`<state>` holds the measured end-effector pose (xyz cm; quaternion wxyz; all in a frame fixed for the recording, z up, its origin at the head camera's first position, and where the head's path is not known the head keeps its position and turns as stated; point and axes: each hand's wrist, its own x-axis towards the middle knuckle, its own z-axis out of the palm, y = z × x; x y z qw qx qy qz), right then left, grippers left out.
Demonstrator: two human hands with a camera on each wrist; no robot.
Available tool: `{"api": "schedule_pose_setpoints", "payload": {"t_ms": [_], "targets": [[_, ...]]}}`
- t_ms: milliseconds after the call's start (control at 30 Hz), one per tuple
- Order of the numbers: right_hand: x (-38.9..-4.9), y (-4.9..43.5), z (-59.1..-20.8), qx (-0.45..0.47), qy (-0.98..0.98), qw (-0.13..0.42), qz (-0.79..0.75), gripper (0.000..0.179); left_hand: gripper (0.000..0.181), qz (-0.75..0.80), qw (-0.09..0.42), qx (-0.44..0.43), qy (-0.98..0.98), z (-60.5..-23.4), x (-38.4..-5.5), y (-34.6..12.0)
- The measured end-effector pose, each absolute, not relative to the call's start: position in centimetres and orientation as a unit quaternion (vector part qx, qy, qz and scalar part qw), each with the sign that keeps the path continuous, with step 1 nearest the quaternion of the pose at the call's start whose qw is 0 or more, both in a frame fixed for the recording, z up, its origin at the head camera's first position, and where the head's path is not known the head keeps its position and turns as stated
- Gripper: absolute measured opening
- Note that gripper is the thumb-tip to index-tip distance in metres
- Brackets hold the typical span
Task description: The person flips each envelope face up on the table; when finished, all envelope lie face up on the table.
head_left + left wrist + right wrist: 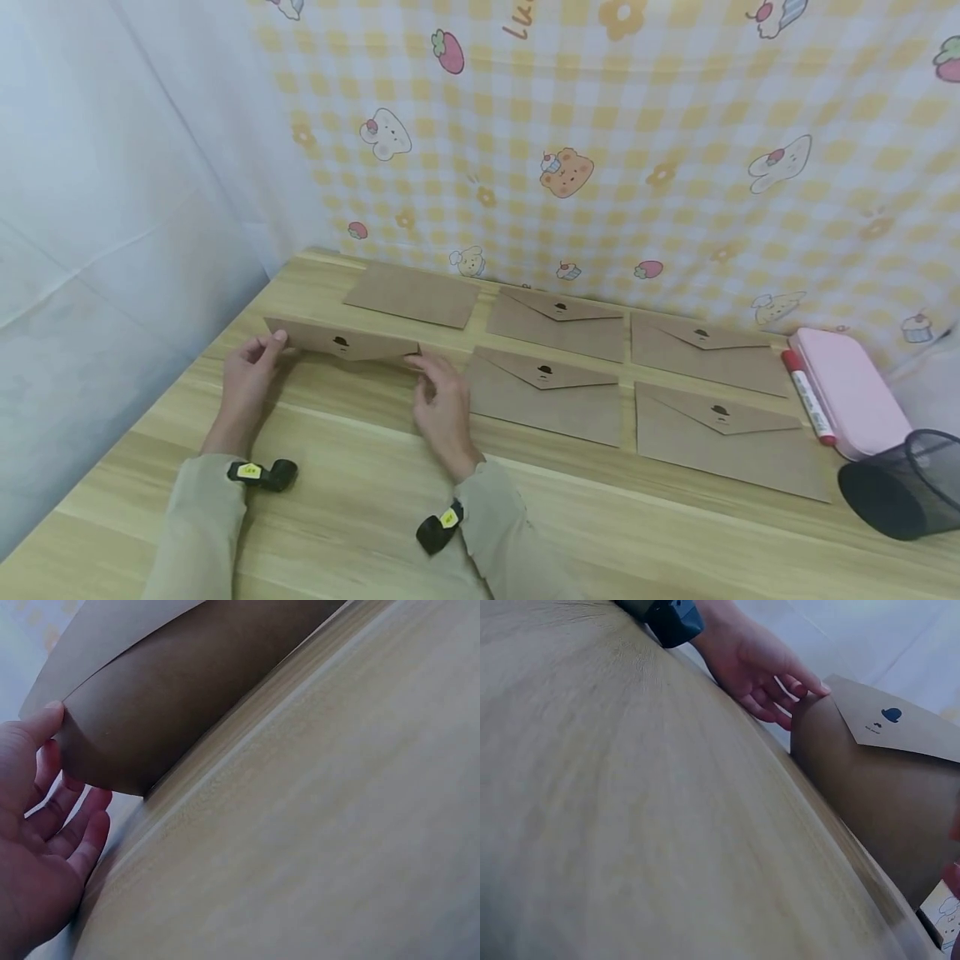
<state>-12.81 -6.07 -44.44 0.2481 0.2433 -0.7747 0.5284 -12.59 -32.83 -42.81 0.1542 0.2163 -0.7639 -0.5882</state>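
A brown paper envelope (375, 345) with a black hat print on its pointed flap is raised at the left part of the table, its face tilted up. My left hand (247, 371) pinches its left upper corner; the thumb lies on the front in the left wrist view, and the other fingers curl behind. At the right end, my right hand (444, 404) holds the edge with its fingertips. In the right wrist view only a bit of that hand shows at the right border. The envelope's lower edge is at or near the tabletop (315, 840).
Several similar envelopes lie flat to the right, one of them an envelope (543, 396) beside my right hand. Behind the held one lies a plain-faced envelope (412, 294). Farther right are a red-capped marker (808, 397), a pink case (851, 387) and a black mesh holder (900, 492) on its side.
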Motion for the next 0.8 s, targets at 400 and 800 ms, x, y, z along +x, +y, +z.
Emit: {"api": "schedule_pose_setpoints", "payload": {"t_ms": [400,800], "targets": [[-12.67,-6.09,-44.63,0.238,-0.846,0.251,0.405,0.030,0.031,-0.646,0.168,0.189,-0.721,-42.89,-12.56,-32.62],[-12.69,-6.09,-44.58,0.270,-0.812,0.250,0.453,0.032,0.044,-0.642,0.156,0.166,-0.732,-42.91,-12.62,-32.60]]}}
